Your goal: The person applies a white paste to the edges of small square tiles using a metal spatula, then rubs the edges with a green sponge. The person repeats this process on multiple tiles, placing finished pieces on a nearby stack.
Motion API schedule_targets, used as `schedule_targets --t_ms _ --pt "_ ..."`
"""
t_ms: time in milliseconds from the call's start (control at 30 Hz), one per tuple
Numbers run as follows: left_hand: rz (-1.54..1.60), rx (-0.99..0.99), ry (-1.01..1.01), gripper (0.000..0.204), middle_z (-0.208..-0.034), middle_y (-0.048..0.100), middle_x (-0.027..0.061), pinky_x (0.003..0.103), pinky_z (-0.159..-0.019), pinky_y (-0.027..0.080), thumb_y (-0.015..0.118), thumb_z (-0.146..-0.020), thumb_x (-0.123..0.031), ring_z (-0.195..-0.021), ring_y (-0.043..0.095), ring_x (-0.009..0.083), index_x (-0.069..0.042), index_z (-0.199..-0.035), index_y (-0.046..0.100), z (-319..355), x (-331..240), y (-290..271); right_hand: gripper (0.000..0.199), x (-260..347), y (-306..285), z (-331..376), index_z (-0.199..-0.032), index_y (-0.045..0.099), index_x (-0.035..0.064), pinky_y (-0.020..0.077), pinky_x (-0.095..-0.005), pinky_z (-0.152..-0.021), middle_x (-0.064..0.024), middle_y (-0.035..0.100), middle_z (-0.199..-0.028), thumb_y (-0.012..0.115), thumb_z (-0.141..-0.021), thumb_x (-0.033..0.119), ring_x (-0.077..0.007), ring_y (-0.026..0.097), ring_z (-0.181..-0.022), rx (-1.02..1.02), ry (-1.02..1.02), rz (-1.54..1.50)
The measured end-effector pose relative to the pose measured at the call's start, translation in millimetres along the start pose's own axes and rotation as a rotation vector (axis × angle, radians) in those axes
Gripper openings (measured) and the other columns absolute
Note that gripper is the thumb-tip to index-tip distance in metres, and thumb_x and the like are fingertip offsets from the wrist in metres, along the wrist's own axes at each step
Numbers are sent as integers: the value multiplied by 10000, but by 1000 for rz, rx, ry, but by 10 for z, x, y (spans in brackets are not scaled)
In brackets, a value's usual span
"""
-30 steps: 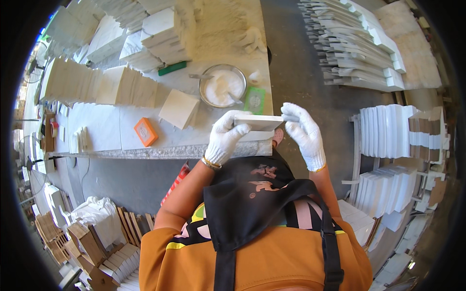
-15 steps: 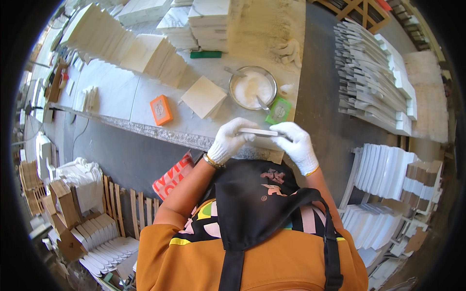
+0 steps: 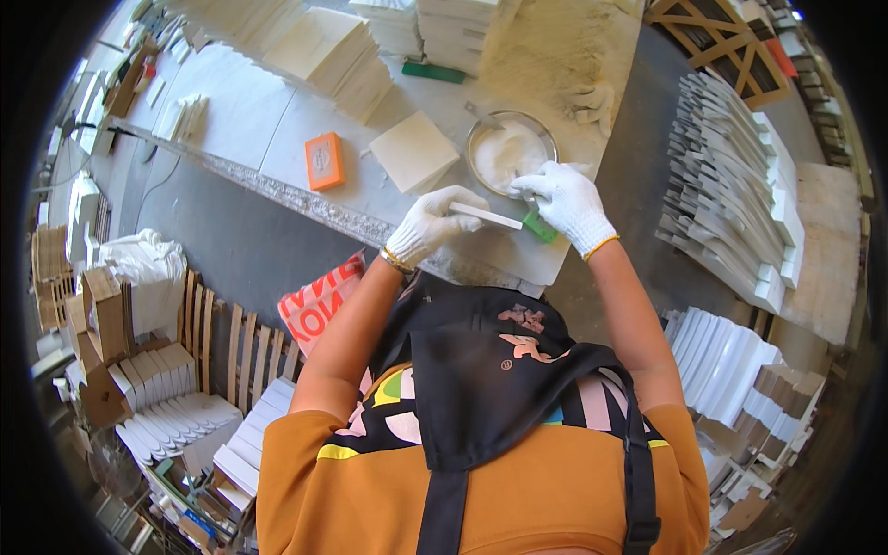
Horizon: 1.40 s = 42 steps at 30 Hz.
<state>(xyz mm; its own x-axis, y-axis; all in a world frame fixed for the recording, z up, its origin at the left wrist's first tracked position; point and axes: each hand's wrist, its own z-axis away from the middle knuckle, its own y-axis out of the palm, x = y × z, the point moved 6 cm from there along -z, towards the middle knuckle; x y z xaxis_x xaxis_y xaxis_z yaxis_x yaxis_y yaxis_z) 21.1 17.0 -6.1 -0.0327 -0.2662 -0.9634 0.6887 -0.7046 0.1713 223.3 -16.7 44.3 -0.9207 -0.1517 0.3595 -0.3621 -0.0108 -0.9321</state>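
My left hand (image 3: 433, 222), in a white knit glove, grips a thin white tile (image 3: 487, 216) by its left end, the tile seen nearly edge-on. My gloved right hand (image 3: 566, 202) reaches over the lower right rim of a round metal bowl (image 3: 552, 139) holding white paste (image 3: 507, 153). Its fingers are closed around the place where a metal utensil's handle stands, and they hide most of it. A second metal utensil (image 3: 483, 117) leans on the bowl's upper left rim. Partly under my right hand lies a green box (image 3: 539, 227).
Left of the bowl lie a stack of square cream tiles (image 3: 414, 151) and an orange box (image 3: 324, 161). Taller tile stacks (image 3: 319, 46) and a green block (image 3: 433, 72) stand farther back. The rough stone table edge (image 3: 305, 205) faces me. White slabs (image 3: 726, 185) stand at right.
My right hand has let go of the tile and moved up to the bowl rim, onto the utensil handle. My left hand keeps the tile. The view has shifted and turned slightly.
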Motion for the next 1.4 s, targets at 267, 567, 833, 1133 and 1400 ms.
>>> schedule_targets --t_ms 267,567,833,1133,1400 --pt "108 -58 -26 256 -922 686 8 237 -788 495 718 -813 -49 -848 605 76 -15 -1064 678 35 152 30 156 -7 -144 -95 -881 768 224 530 -374 -755 -37 660 -881 741 -761 127 -271 635 -845 -99 -117 -135" --pt "49 42 -16 253 -894 668 -30 216 -703 466 745 -812 -108 -805 576 54 -58 -1054 692 -125 101 -53 196 11 -193 101 -1097 678 31 524 -281 -845 -60 712 -1073 666 -902 40 -125 676 -952 -48 205 -849" --pt "82 86 -15 271 -895 670 -28 225 -705 473 768 -818 -151 -813 581 55 -79 -1069 693 -158 145 -52 376 48 -149 279 -1318 626 62 506 -261 -856 -29 692 -1115 614 -944 21 -94 619 -946 223 212 -966" --pt "160 89 -20 297 -923 684 -4 241 -779 498 799 -806 -136 -850 604 73 -47 -1065 684 -154 197 -46 339 204 56 -26 -1240 681 76 527 -310 -870 -52 719 -1105 620 -912 17 -145 663 -943 315 -8 -913" --pt "180 69 -3 264 -915 700 12 241 -792 509 773 -806 -77 -852 623 78 -28 -1048 681 -170 268 -47 331 315 65 -166 -1156 737 93 525 -319 -889 -85 738 -1059 662 -844 11 -198 689 -966 391 -137 -694"
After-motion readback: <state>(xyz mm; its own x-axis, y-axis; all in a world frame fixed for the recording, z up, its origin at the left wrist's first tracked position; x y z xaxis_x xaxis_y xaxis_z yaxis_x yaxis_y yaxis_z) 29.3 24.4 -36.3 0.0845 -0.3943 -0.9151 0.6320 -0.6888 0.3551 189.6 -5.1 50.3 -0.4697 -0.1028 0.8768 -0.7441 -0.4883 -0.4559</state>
